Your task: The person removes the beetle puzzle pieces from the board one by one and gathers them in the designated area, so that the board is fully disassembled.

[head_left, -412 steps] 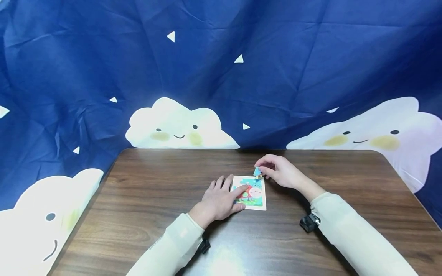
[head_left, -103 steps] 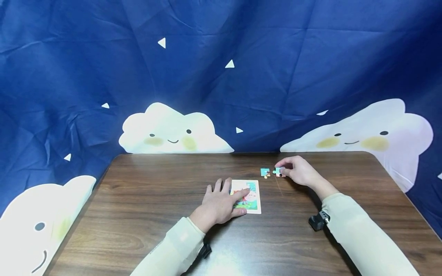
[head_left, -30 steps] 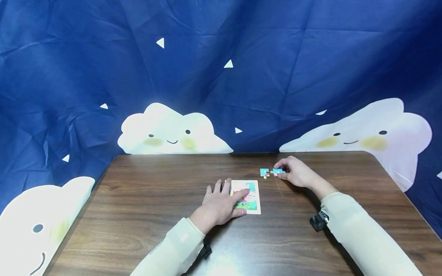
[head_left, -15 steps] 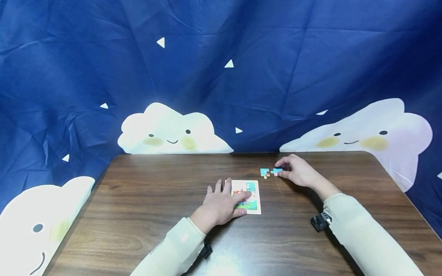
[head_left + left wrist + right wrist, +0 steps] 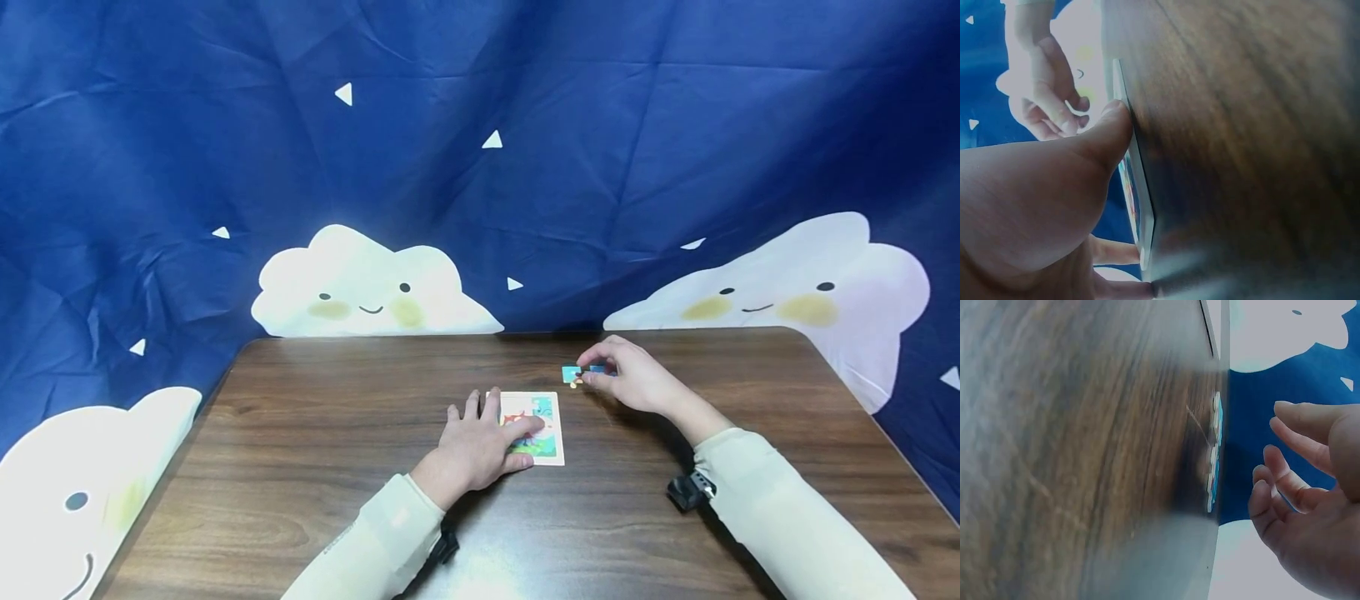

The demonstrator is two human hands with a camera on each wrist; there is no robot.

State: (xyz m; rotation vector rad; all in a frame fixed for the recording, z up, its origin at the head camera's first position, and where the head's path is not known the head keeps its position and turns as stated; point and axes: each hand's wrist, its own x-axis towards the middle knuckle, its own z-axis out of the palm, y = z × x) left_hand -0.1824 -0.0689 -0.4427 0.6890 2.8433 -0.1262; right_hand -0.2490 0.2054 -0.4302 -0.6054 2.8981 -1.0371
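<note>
My left hand (image 5: 480, 446) rests on a square picture puzzle board (image 5: 549, 408) with a pale border. Its index finger lies across the picture, and the thumb sits at the board's edge (image 5: 1142, 206) in the left wrist view. To the right, my right hand (image 5: 633, 379) hovers over two blue jigsaw pieces. One piece (image 5: 571, 373) shows beside its fingertips; the other (image 5: 598, 368) is partly covered by the fingers. From the right wrist, both pieces (image 5: 1213, 478) lie flat on the table, and the spread fingers (image 5: 1300, 415) stand apart from them, holding nothing.
The brown wooden table (image 5: 337, 417) reaches back to a dark blue curtain (image 5: 420, 158) printed with smiling clouds. A thin light line (image 5: 1197, 425) runs on the tabletop near the pieces.
My right hand has let go of the right-hand jigsaw piece and shifted left over the left-hand one. Earlier, the pieces came off the board's area one by one. My left hand stays put.
</note>
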